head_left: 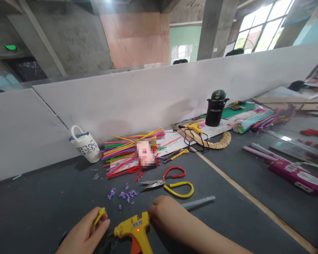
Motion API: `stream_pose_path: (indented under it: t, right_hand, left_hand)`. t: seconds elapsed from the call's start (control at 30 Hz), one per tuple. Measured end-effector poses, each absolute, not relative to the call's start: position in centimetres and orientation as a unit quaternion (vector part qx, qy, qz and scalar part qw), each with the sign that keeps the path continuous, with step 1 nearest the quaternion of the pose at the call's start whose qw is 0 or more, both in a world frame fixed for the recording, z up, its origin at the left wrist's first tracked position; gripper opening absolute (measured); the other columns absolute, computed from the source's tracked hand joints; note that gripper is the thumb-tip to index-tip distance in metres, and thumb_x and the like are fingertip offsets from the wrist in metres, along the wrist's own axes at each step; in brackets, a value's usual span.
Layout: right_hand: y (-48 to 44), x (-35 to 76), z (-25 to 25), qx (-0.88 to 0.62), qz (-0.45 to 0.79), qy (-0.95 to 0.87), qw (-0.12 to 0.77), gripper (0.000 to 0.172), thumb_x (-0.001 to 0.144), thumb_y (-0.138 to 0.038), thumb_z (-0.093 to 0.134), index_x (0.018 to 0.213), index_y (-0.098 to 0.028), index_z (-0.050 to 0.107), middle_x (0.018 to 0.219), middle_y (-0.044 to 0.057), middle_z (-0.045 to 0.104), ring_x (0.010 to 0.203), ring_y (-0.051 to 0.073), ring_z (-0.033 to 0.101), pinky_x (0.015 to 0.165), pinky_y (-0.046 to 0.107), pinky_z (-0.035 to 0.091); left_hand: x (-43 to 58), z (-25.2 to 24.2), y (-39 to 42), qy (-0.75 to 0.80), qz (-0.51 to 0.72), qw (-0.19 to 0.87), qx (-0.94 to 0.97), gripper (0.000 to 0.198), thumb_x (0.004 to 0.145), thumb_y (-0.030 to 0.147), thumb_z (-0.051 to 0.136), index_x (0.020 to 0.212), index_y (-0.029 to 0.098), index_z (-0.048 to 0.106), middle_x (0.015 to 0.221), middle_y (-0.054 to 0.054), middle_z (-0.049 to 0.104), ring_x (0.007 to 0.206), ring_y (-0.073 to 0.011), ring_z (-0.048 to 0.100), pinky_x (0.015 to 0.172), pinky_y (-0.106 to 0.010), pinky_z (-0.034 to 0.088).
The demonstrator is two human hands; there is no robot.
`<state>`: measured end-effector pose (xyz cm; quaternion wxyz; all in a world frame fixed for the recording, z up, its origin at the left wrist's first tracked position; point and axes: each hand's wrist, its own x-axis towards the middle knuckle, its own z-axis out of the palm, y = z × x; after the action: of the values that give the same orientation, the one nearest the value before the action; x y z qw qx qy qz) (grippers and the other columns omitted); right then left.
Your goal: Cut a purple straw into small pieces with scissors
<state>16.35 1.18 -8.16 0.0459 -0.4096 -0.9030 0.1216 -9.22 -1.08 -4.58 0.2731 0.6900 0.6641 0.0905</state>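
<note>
One glue gun (137,228) lay crosswise toward the tabletop's (42,208) near edge, pointing leftward at the left hand (86,231), whose grip pinched a yellow piece (99,215); the right hand (164,213), nearer, curled at the gun's rear end, but what it grasped I could not tell.

A white partition (137,98) ran behind the dark grey table (42,208); beyond it stood a concrete wall (79,38), a grey pillar (214,28) and, upper right, a gridded window (265,26) (bright with daylight).

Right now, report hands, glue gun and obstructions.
Left hand pinching yellow piece. Right hand at glue gun's rear, grip hidden. Gun's light on. Scissors just beyond.
</note>
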Motion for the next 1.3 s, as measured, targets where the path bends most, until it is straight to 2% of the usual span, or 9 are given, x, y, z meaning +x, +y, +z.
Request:
stream_pose_path:
  t: [0.1, 0.27, 0.4, 0.47, 0.57, 0.93, 1.03, 1.13, 1.3]
  right_hand:
    - [0.1, 16.4, -7.5, -0.398, 0.096, -0.912, 0.036, 0.009, 0.079, -0.015, 0.055, 0.080, -0.016, 0.064, 0.075, 0.006, 0.061, 0.071, 0.018, 0.054, 0.059, 0.026, 0.034]
    - [0.6, 17.8, -6.2, -0.427, 0.062, -0.902, 0.012, 0.007, 0.077, -0.019, 0.059, 0.081, -0.016, 0.063, 0.078, 0.006, 0.062, 0.075, 0.020, 0.056, 0.066, 0.030, 0.039]
    - [3.2, 19.9, -5.4, -0.534, 0.019, -0.845, -0.009, 0.014, 0.079, -0.006, 0.052, 0.088, -0.010, 0.062, 0.086, 0.011, 0.063, 0.080, 0.021, 0.058, 0.066, 0.030, 0.043]
    - [4.1, 20.6, -5.3, -0.574, -0.001, -0.819, -0.025, 0.009, 0.084, -0.012, 0.053, 0.089, -0.011, 0.061, 0.091, 0.009, 0.061, 0.085, 0.020, 0.058, 0.069, 0.033, 0.045]
    - [4.6, 20.7, -5.6, -0.598, -0.014, -0.800, -0.043, 0.012, 0.087, -0.024, 0.054, 0.092, -0.014, 0.059, 0.096, 0.004, 0.060, 0.087, 0.018, 0.058, 0.073, 0.035, 0.047]
    - [5.8, 21.0, -6.7, -0.599, 0.028, -0.800, -0.018, 0.018, 0.087, -0.028, 0.055, 0.099, -0.014, 0.057, 0.104, 0.006, 0.057, 0.093, 0.020, 0.055, 0.080, 0.040, 0.045]
    - [6.3, 21.7, -6.9, -0.588, 0.072, -0.805, 0.009, 0.015, 0.076, -0.017, 0.062, 0.090, -0.012, 0.058, 0.099, 0.008, 0.056, 0.089, 0.021, 0.055, 0.077, 0.035, 0.042]
    - [6.2, 22.0, -6.9, -0.587, 0.123, -0.799, 0.048, 0.024, 0.064, -0.007, 0.060, 0.087, -0.013, 0.057, 0.095, 0.008, 0.054, 0.080, 0.019, 0.056, 0.068, 0.028, 0.039]
    - [6.0, 21.8, -6.9, -0.597, 0.198, -0.766, 0.130, 0.014, 0.068, -0.009, 0.052, 0.078, -0.018, 0.050, 0.084, 0.001, 0.050, 0.066, 0.012, 0.051, 0.058, 0.022, 0.035]
  left_hand:
    - [-8.3, -5.6, 0.1, 0.675, 0.021, 0.167, 0.719, 0.025, 0.083, 0.023, 0.034, 0.090, 0.019, 0.058, 0.103, -0.010, 0.062, 0.106, -0.0226, 0.053, 0.090, -0.031, 0.037]
    - [-7.4, -7.4, 1.2, 0.661, -0.016, 0.157, 0.733, 0.029, 0.086, 0.025, 0.031, 0.078, 0.019, 0.059, 0.086, -0.009, 0.062, 0.085, -0.0211, 0.060, 0.078, -0.030, 0.041]
    - [-7.3, -7.5, 1.5, 0.659, -0.034, 0.145, 0.737, 0.024, 0.083, 0.023, 0.037, 0.070, 0.019, 0.056, 0.081, -0.008, 0.059, 0.077, -0.0205, 0.059, 0.071, -0.030, 0.040]
    - [-7.2, -7.3, 1.6, 0.659, -0.036, 0.141, 0.738, 0.021, 0.082, 0.021, 0.038, 0.069, 0.020, 0.055, 0.081, -0.007, 0.058, 0.075, -0.0194, 0.059, 0.069, -0.029, 0.038]
    - [-7.0, -7.0, 1.8, 0.658, -0.032, 0.146, 0.738, 0.019, 0.081, 0.017, 0.039, 0.070, 0.020, 0.055, 0.081, -0.006, 0.057, 0.075, -0.0184, 0.058, 0.068, -0.028, 0.037]
    - [-7.1, -6.0, 2.2, 0.662, 0.006, 0.191, 0.724, 0.016, 0.079, 0.019, 0.043, 0.074, 0.020, 0.058, 0.080, -0.003, 0.058, 0.073, -0.0161, 0.058, 0.066, -0.025, 0.038]
    - [-7.9, -5.4, 3.1, 0.673, 0.023, 0.184, 0.716, 0.018, 0.080, 0.020, 0.039, 0.077, 0.020, 0.057, 0.080, -0.003, 0.057, 0.074, -0.0168, 0.058, 0.067, -0.026, 0.038]
    - [-8.7, -5.0, 4.4, 0.682, 0.035, 0.179, 0.708, 0.019, 0.080, 0.020, 0.038, 0.077, 0.018, 0.056, 0.081, -0.005, 0.057, 0.076, -0.0182, 0.057, 0.069, -0.027, 0.039]
    - [-8.0, -5.7, 5.1, 0.680, 0.042, 0.192, 0.706, 0.017, 0.078, 0.018, 0.041, 0.074, 0.020, 0.057, 0.078, -0.003, 0.057, 0.074, -0.0182, 0.057, 0.068, -0.027, 0.038]
